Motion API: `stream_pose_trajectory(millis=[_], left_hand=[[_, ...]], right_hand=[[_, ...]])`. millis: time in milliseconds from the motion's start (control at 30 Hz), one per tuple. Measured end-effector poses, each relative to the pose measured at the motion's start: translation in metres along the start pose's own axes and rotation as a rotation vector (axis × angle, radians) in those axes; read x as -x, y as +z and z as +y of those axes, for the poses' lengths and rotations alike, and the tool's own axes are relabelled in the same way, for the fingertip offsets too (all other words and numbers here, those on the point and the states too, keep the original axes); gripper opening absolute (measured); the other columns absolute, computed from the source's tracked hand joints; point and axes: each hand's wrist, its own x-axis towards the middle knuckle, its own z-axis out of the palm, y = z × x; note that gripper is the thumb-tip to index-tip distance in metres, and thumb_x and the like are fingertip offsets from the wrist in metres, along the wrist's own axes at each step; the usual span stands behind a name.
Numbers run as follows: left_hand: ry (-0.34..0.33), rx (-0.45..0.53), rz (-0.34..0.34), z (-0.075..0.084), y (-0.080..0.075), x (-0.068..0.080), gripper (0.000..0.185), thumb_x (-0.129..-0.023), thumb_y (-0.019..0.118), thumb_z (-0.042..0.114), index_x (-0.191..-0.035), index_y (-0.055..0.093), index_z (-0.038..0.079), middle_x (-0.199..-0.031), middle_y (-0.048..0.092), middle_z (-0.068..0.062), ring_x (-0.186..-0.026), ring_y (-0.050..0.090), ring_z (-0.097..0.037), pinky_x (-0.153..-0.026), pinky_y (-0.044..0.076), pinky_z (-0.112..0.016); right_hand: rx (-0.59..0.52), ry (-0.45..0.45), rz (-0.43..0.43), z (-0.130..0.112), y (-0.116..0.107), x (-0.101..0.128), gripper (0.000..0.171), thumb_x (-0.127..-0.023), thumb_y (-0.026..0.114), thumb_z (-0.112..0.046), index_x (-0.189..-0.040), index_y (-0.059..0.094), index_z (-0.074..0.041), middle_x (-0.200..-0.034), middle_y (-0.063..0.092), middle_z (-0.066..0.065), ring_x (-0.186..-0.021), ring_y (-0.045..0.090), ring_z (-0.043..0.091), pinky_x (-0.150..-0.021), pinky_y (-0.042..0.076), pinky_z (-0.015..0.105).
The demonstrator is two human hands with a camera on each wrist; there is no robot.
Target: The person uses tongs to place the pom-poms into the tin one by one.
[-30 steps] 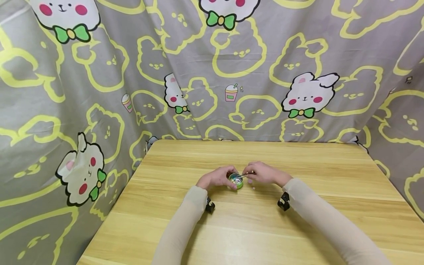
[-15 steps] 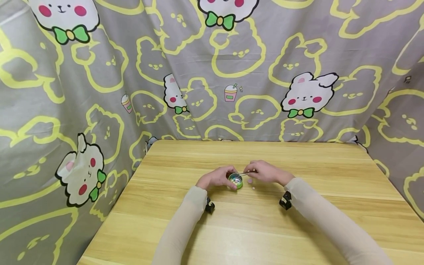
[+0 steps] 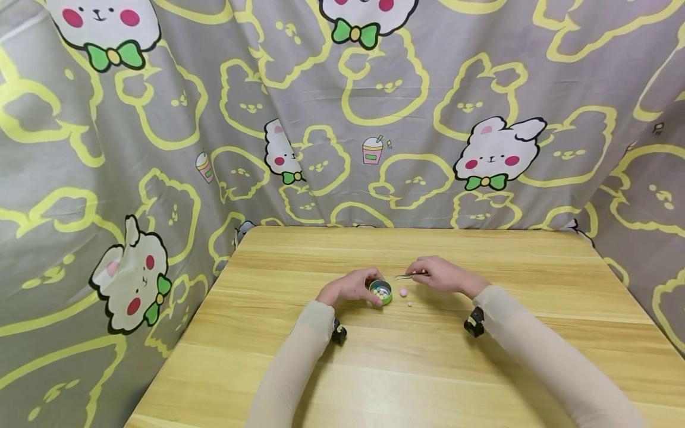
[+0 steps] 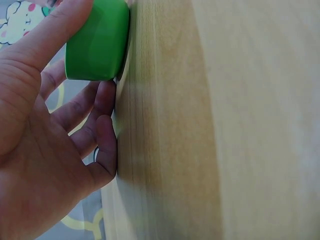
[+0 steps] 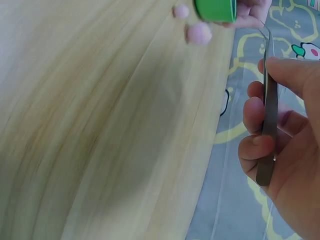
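Note:
A small green cup [image 3: 381, 292] [image 4: 98, 42] [image 5: 215, 9] with several pale beads in it stands mid-table. My left hand [image 3: 350, 287] [image 4: 45, 125] grips its side, thumb on the wall. My right hand [image 3: 443, 275] [image 5: 282, 145] pinches metal tweezers [image 3: 405, 276] [image 5: 267, 120], their tips raised to the right of the cup, nothing seen between them. A pink bead [image 3: 403, 292] [image 5: 199, 33] lies on the table just right of the cup. A smaller pale bead [image 3: 409, 304] [image 5: 181, 11] lies beside it.
The wooden table [image 3: 428, 368] stretches wide in front and to both sides. A grey curtain with yellow and white rabbit prints [image 3: 342, 113] hangs close behind and around its left and right edges.
My right hand with the tweezers has drawn back to the right, away from the cup. A pink bead now lies on the table beside the cup. The left hand stayed put.

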Motion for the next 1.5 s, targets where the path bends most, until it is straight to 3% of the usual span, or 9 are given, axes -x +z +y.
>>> stream_pose_trajectory(millis=[267,533,1500], left_hand=[[-0.011,0.028,-0.005,0.000,0.000,0.002,0.045,-0.073,0.083,0.017,-0.111,0.057,0.015,-0.106,0.063,-0.002,-0.099,0.057,-0.017,-0.087,0.042,-0.028],[-0.010,0.033,-0.003,-0.001,0.001,0.001,0.045,-0.073,0.083,0.017,-0.110,0.057,0.015,-0.104,0.062,0.000,-0.097,0.056,-0.014,-0.086,0.042,-0.026],[-0.003,-0.018,-0.006,-0.002,-0.001,-0.001,0.044,-0.075,0.082,0.021,-0.111,0.058,0.016,-0.102,0.062,0.004,-0.095,0.056,-0.011,-0.085,0.043,-0.025]], right_hand=[[0.029,-0.024,0.007,0.012,0.001,0.012,0.014,-0.092,0.060,-0.007,-0.102,0.069,-0.008,-0.094,0.064,0.000,-0.083,0.058,0.014,-0.072,0.047,0.036],[0.025,0.022,-0.034,0.013,0.003,0.017,0.014,-0.092,0.060,-0.008,-0.102,0.069,-0.010,-0.094,0.063,-0.001,-0.085,0.058,0.013,-0.074,0.048,0.035],[0.064,0.021,-0.049,0.022,0.018,0.015,0.014,-0.091,0.061,-0.010,-0.102,0.069,-0.012,-0.093,0.062,-0.003,-0.085,0.058,0.013,-0.075,0.048,0.035]])
